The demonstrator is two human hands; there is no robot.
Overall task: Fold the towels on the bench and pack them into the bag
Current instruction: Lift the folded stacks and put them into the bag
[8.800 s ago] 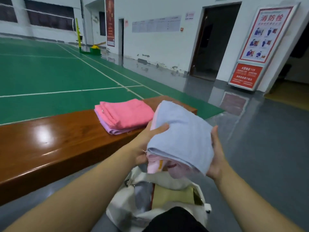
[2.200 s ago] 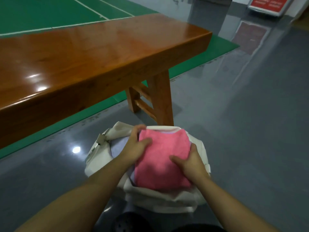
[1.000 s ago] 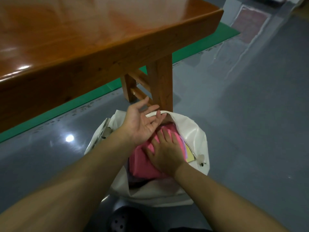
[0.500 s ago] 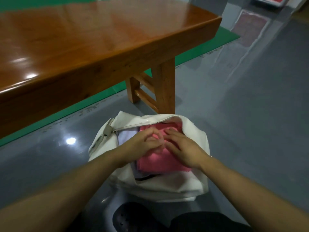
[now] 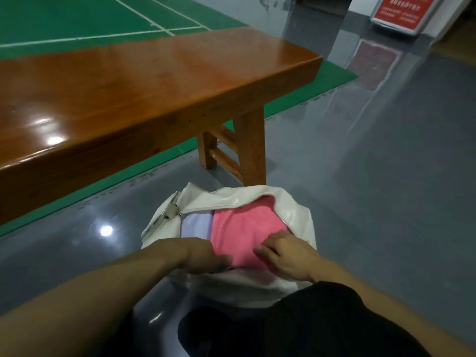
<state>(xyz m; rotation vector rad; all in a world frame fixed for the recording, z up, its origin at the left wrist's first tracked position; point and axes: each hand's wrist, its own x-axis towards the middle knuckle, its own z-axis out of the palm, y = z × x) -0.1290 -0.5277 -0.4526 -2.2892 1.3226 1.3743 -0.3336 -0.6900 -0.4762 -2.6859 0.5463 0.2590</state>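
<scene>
So the pink towel (image 5: 244, 228) sits in the white bag (image 5: 296, 217) below the counter (image 5: 144, 81); left hand (image 5: 206, 256) and right hand (image 5: 286, 256) rest on it, grip unclear. Soft, squishy: press flat at the near edge.

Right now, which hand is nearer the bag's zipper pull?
Left. The left hand sits at the bag's near-left rim, below the zipper pull; the right hand rests on the pink towel, farther right.

The left hand's (image 5: 206, 256) fingertips are blurred; the pink towel's (image 5: 244, 228) far edge is hidden under the bag's (image 5: 296, 217) flap; the bench (image 5: 128, 81) is cut off at left.
</scene>
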